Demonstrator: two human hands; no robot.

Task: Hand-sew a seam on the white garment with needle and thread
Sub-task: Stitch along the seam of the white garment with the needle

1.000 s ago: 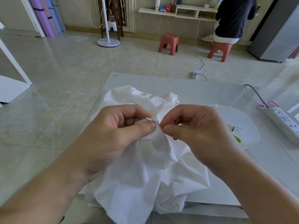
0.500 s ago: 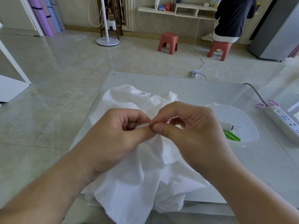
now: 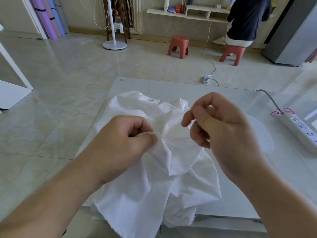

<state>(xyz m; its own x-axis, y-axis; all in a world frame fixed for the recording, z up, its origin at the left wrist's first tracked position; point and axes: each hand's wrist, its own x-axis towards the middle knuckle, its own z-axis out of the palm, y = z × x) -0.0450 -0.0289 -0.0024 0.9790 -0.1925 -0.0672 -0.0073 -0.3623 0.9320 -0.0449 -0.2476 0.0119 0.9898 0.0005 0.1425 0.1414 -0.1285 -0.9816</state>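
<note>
The white garment (image 3: 154, 177) lies crumpled on the table, hanging over its near edge (needle not discernible).

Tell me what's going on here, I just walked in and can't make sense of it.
A person is hand-sewing a crumpled white cotton garment on a pale glossy table. The left hand pinches a fold of the cloth. The right hand is lifted clear of the cloth, thumb and forefinger pinched as if drawing thread through; needle and thread are too fine to make out.
</note>
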